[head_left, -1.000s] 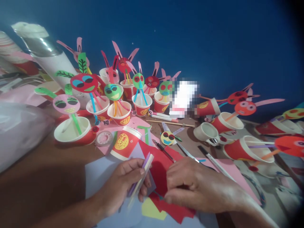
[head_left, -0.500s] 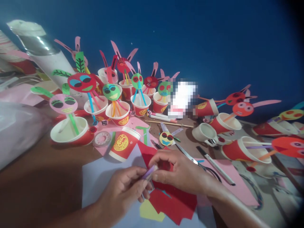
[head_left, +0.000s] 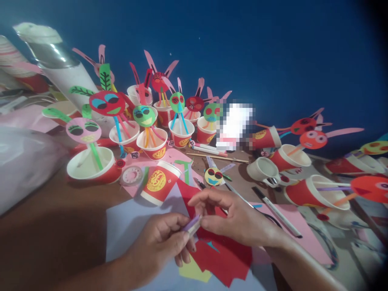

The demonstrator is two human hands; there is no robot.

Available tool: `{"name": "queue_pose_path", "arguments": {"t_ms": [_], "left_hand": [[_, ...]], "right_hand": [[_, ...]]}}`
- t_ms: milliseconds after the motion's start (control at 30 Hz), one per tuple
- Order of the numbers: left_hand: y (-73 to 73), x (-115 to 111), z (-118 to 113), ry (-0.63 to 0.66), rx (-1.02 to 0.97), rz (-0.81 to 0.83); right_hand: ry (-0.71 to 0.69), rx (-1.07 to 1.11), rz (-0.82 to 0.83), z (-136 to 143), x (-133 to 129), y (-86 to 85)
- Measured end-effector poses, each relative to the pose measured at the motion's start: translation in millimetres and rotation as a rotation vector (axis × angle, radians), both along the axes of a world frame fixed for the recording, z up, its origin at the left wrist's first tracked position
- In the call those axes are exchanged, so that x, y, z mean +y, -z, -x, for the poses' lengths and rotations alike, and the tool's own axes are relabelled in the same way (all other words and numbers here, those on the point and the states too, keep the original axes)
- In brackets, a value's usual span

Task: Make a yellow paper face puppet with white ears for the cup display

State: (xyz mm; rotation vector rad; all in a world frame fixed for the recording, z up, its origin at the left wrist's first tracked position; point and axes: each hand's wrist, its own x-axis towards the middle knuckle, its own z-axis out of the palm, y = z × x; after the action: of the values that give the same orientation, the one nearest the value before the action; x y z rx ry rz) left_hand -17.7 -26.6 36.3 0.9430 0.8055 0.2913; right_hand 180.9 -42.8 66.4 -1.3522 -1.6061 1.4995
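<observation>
A short, narrow purple-and-white strip (head_left: 191, 225) is pinched between the thumb and fingers of my left hand (head_left: 163, 238), over the papers. My right hand (head_left: 224, 216) is at the strip's upper end, its thumb and curled fingertips closed about it; the exact contact is partly hidden. Red paper (head_left: 224, 258) with cut edges lies beneath both hands, on a pale lilac sheet (head_left: 127, 226). A yellow paper scrap (head_left: 195, 273) pokes out below my left hand. Just beyond my right hand lies a yellow paper face (head_left: 214, 176) with lilac ears.
A red paper cup (head_left: 160, 184) lies tipped beside a tape roll (head_left: 131, 176). Several cups with paper faces on coloured stalks stand behind. To the right are a white mug (head_left: 262, 169), a marker (head_left: 280, 214) and partly covered scissors (head_left: 238, 192). A plastic bag (head_left: 27, 165) is at left.
My right hand's index finger has lifted, and its grip on the strip's end looks looser. The left hand still holds the strip. The whole view has shifted slightly.
</observation>
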Motion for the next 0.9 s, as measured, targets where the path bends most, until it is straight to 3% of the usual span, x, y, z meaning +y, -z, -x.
{"name": "queue_pose_path", "arguments": {"t_ms": [300, 533, 900], "left_hand": [[9.6, 0.0, 6.0, 0.069, -0.214, 0.216], [17.2, -3.7, 4.1, 0.136, -0.437, 0.599], [19.7, -1.6, 1.5, 0.167, -0.633, 0.737]], "right_hand": [[-0.046, 0.139, 0.098, 4.3, -4.4, -1.7], [0.027, 0.302, 0.175, 18.9, -9.6, -3.1], [0.174, 0.224, 0.131, 29.5, -13.3, 3.3]]}}
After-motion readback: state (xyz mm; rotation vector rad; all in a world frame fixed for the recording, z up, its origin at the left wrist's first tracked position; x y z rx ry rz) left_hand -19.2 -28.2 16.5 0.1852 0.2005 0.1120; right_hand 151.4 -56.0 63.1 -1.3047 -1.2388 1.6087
